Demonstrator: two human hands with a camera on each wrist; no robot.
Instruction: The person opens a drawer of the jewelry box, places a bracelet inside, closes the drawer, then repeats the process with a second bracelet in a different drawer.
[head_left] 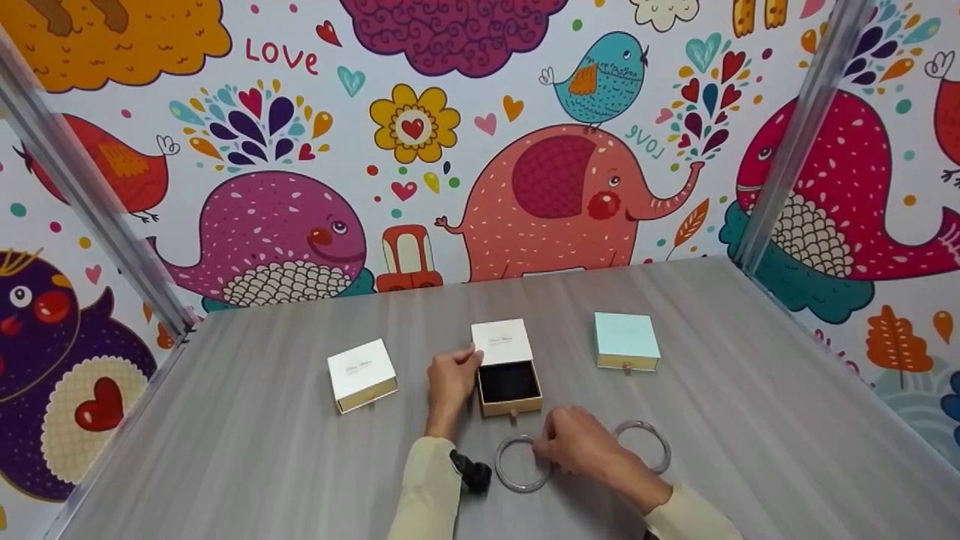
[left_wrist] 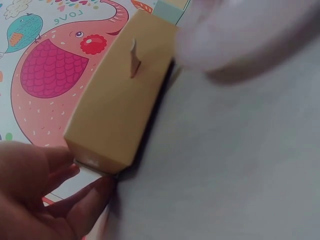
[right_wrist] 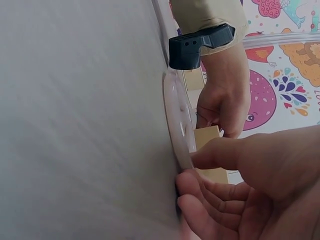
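Bangle [head_left: 519, 489], pale and glassy, is pinched at its right edge between the thumb and fingers of the right hand [head_left: 579, 444], low at the table [head_left: 262, 450]; whether it touches the surface is hard to tell. Just beyond sits an open white box [head_left: 501, 343], its black-lined drawer [head_left: 511, 406] slid towards the person, and the left hand [head_left: 451, 382] grips its left side. A second bangle [head_left: 666, 451] lies beside the right hand, partly hidden. Farther out rest a closed white box [head_left: 364, 371], left, and a mint box [head_left: 627, 336], right.
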